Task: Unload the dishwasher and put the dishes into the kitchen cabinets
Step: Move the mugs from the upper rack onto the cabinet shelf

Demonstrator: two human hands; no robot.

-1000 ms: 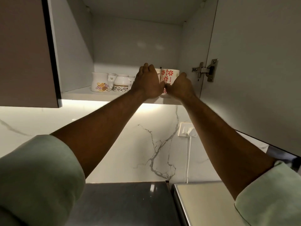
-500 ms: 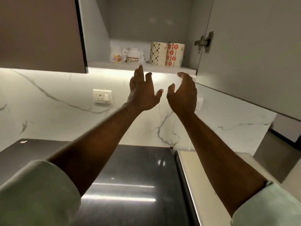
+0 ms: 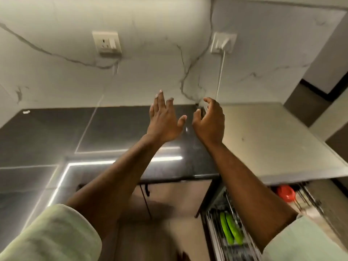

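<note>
Hovering over the dark counter (image 3: 94,132), the left hand (image 3: 163,121) has its fingers spread straight, and the right hand (image 3: 209,123) hangs with fingers loosely curled; neither holds anything. The dishes left to unload sit in the pulled-out dishwasher rack (image 3: 212,234), low and to the right, well below both hands. Two green plates (image 3: 230,229) stand on edge side by side, and an orange bowl (image 3: 285,193) sits farther right. The right hand is nearer, so the next reach likely drops down and rightward.
</note>
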